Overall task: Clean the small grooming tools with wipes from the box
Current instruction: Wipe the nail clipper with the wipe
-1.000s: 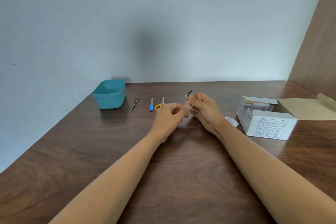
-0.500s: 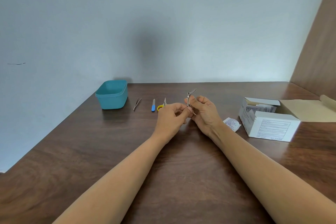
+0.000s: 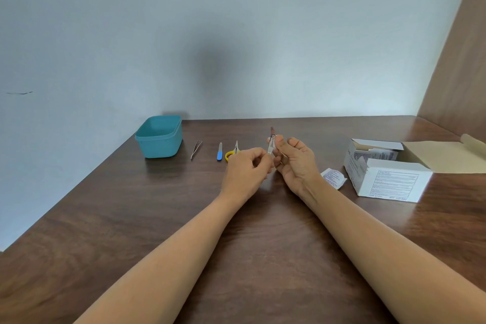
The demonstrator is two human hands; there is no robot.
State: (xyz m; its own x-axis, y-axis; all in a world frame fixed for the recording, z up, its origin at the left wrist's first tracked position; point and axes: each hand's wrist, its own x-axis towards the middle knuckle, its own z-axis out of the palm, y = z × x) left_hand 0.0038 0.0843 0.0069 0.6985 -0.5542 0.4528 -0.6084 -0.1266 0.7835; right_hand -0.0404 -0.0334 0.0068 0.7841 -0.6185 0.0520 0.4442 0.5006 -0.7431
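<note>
The brown wooden table [image 3: 268,244] carries everything. The white cardboard box [image 3: 389,181] of wipes stands at the right with its flap thrown open, just beside the right forearm. A teal tub [image 3: 160,139] sits well apart at the far left. Both hands meet above the middle of the table. The right hand [image 3: 295,160] grips a metal nail clipper [image 3: 271,141] between thumb and curled fingers, long axis close to upright and lever end pointing up and away. The left hand [image 3: 246,168] is just left of it, fingers curled and tips pinched against the clipper's lower part; whether a wipe lies between them cannot be made out. Any rubbing stroke would likely run along that upright axis, with the left hand working while the right one steadies. A torn sachet [image 3: 333,177] lies between the right wrist and the box. Yellow-handled scissors [image 3: 234,152] lie just behind the left hand, then a blue-handled file [image 3: 219,152] and tweezers [image 3: 196,149] run in a row towards the tub, all pointing roughly away from the person. The box front bears a framed panel of fine print, too small to read. Below it stands what looks like "100 Units" and a REF number. No brand is legible, and the sachet's print is blurred.
</note>
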